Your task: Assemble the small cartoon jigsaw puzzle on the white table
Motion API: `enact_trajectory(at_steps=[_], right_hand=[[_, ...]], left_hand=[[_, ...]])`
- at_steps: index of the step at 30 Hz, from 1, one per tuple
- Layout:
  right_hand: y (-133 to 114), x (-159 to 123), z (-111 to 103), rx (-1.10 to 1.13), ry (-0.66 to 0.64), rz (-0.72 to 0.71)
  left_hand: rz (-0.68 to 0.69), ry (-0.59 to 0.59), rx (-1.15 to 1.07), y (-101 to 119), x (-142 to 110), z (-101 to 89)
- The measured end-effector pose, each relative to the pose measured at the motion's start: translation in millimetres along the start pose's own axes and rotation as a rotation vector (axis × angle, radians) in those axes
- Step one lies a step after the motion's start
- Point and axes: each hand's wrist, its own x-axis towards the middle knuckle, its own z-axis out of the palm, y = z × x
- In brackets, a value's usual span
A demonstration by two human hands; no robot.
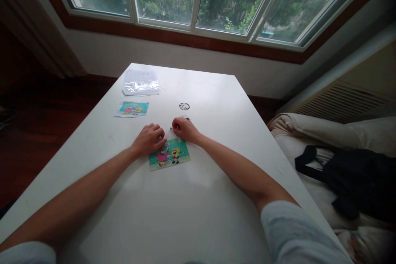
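A small cartoon picture (170, 156) in green, pink and yellow lies flat on the white table (173, 206). At its upper left corner is my left hand (150, 139), fingers curled and thumb on the edge. My right hand (185, 128) is closed in a pinch just above the upper right edge. A tiny dark bit shows by its fingertips, too small to name. Partly hidden behind that hand is a small round clear-rimmed thing (185, 118). Farther back, a round hole-like disc (184, 106) shows grey and white shapes.
At the left, a similar printed picture (133, 108) lies on white paper. Behind it is a shiny clear plastic packet (141, 82) with sheets. A window (192, 0) rises beyond the table. To the right, dark clothing (355, 181) lies on a pale padded seat (328, 132).
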Motion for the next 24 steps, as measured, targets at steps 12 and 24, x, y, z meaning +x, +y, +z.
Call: enact_trajectory(at_steps=[12, 24], right_hand=[[48.1, -26.2, -15.5, 0.257, 0.116, 0.079], [52.2, -30.4, -18.2, 0.422, 0.079, 0.179]], left_hand=[[0.312, -0.176, -0.051, 13.5, -2.4, -4.7], [0.244, -0.080, 0.014, 4.3, 3.8, 11.6]])
